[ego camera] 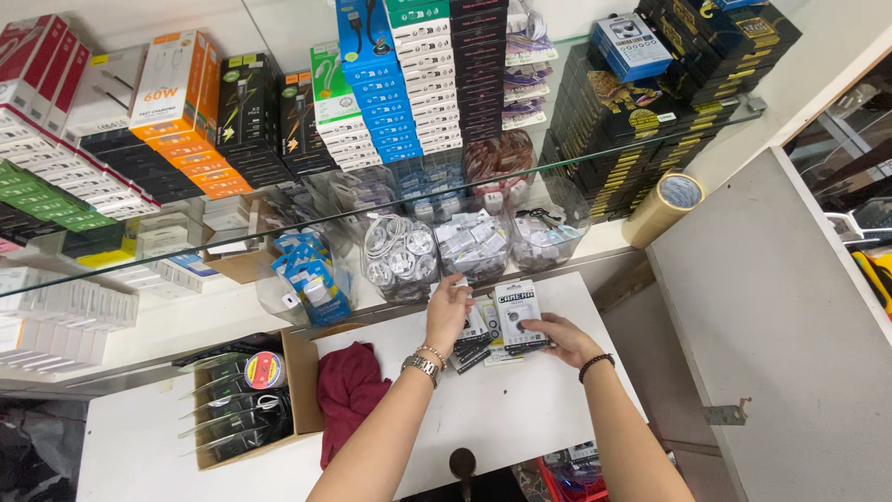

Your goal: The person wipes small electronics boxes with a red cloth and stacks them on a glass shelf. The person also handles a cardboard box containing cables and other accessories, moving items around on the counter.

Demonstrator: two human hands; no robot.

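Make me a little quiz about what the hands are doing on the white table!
1. True or false: the right hand rests on a small flat packet.
2. What lies beside the cardboard box: a) a dark red cloth b) a banana c) a shoe?
3. Which hand wears a metal watch?

Key: 1 true. 2 a. 3 the left hand, which reaches over the packets on the white table.

The scene is bright and evenly lit from above, with only soft shadows. The glass shelf (279, 232) shows pale reflections, and straight lines bend near the edges of the wide view.
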